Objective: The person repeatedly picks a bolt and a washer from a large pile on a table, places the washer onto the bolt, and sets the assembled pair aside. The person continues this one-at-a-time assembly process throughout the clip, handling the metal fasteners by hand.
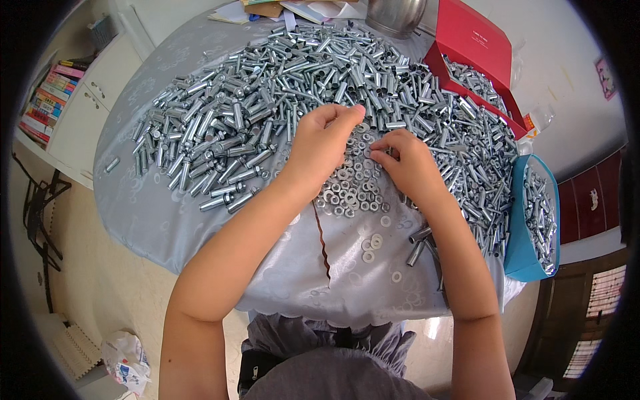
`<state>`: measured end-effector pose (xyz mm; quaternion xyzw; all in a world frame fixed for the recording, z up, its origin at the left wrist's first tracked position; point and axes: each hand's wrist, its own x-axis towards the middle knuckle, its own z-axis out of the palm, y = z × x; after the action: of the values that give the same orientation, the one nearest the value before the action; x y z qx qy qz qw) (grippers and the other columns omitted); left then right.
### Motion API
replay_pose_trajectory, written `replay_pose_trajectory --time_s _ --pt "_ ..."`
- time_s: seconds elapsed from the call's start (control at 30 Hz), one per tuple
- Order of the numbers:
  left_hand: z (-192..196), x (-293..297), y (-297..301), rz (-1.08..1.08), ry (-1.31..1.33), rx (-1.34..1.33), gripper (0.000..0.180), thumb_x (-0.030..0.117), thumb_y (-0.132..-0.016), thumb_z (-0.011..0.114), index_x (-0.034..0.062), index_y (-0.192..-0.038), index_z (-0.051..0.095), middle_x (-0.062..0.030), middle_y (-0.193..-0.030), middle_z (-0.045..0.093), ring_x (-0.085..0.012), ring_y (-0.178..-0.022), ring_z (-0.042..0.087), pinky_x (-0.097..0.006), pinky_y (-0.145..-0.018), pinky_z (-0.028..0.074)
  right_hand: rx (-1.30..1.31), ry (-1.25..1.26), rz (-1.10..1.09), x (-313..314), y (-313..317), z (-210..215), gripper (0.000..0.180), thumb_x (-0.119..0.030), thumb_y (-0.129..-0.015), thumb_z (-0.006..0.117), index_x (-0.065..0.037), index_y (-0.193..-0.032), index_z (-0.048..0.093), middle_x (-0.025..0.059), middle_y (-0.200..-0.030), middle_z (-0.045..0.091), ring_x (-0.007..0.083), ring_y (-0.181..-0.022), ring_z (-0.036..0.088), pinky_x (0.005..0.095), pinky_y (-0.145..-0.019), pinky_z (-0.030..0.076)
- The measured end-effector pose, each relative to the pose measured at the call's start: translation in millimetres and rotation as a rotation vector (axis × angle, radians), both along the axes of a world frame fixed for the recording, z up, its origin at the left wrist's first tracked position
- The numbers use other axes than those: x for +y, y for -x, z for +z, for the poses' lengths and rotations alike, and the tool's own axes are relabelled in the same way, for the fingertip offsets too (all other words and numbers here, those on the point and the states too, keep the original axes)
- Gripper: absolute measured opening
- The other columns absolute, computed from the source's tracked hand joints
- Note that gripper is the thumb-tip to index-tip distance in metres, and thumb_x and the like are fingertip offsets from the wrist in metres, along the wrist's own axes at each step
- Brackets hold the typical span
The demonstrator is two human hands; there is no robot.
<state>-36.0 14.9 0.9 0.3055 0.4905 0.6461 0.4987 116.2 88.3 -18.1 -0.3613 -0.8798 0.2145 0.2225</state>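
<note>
My left hand (321,143) is over the middle of the table with its thumb stretched forward and its fingers curled; what they hold, if anything, is hidden. Close by on the right, my right hand (411,163) has thumb and forefinger drawn together in a pinch, and anything between them is too small to make out. Below and between both hands lies a heap of silvery nuts and washers (348,193). A few loose flat washers (377,241) are scattered nearer to me. Around the heap spread metal sleeves (373,87), expansion bolts (227,150) and thinner bolts (470,177).
A red box (467,87) with its lid up holds metal parts at the back right. A blue container (528,220) of more parts stands at the right edge. Behind the pile are a metal pot (395,17) and papers (310,10). The grey tablecloth (160,220) has a dark wavy slit.
</note>
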Motion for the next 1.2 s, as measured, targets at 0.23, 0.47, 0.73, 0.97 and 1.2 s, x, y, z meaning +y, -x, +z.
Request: replay_pose_trajectory --time_s 0.23,0.47,0.73,0.97,1.2 --pt "-9 2 2 -0.013 -0.058 0.053 0.025 0.028 -0.080 0.060 0.0041 -0.074 0.057 0.0053 -0.055 0.045 -0.0020 -0.042 0.036 -0.020 -0.037 0.026 -0.084 -0.199 0.072 1 -2 0 0.015 -0.004 -0.070 0.061 -0.002 -0.085 0.065 0.0123 -0.075 0.059 0.0244 -0.068 0.056 0.0326 -0.063 0.045" --pt "-12 4 1 -0.002 -0.072 0.099 0.025 0.027 -0.080 0.060 0.0038 -0.072 0.057 0.0050 -0.056 0.047 -0.0015 -0.044 0.036 -0.020 -0.039 0.026 -0.058 -0.049 0.072 11 1 7 0.011 -0.008 -0.072 0.059 -0.002 -0.081 0.063 0.0154 -0.077 0.061 0.0311 -0.073 0.059 0.0386 -0.067 0.046" --pt "-10 5 -1 -0.035 -0.041 0.083 0.023 0.027 -0.083 0.058 0.0062 -0.076 0.053 0.0089 -0.047 0.030 -0.0012 -0.038 0.023 -0.020 -0.038 0.018 -0.168 -0.142 0.071 14 6 6 0.014 -0.011 -0.073 0.057 -0.001 -0.082 0.062 0.0169 -0.078 0.061 0.0320 -0.075 0.059 0.0395 -0.067 0.046" --pt "-10 -1 -1 -0.154 -0.051 0.138 0.020 0.022 -0.079 0.060 0.0022 -0.076 0.062 0.0044 -0.058 0.049 -0.0022 -0.050 0.040 -0.019 -0.042 0.030 0.265 0.089 0.040 -15 -11 16 0.012 -0.006 -0.071 0.061 -0.001 -0.082 0.062 0.0102 -0.074 0.062 0.0171 -0.068 0.060 0.0275 -0.062 0.047" --pt "-1 -12 -12 -0.534 0.020 0.059 0.014 0.018 -0.079 0.056 0.0044 -0.075 0.055 0.0078 -0.050 0.033 -0.0016 -0.041 0.025 -0.020 -0.039 0.019 0.812 0.692 0.045 -49 -36 17 0.015 0.001 -0.078 0.062 0.003 -0.092 0.057 0.0053 -0.086 0.060 0.0097 -0.080 0.056 0.0222 -0.072 0.045"
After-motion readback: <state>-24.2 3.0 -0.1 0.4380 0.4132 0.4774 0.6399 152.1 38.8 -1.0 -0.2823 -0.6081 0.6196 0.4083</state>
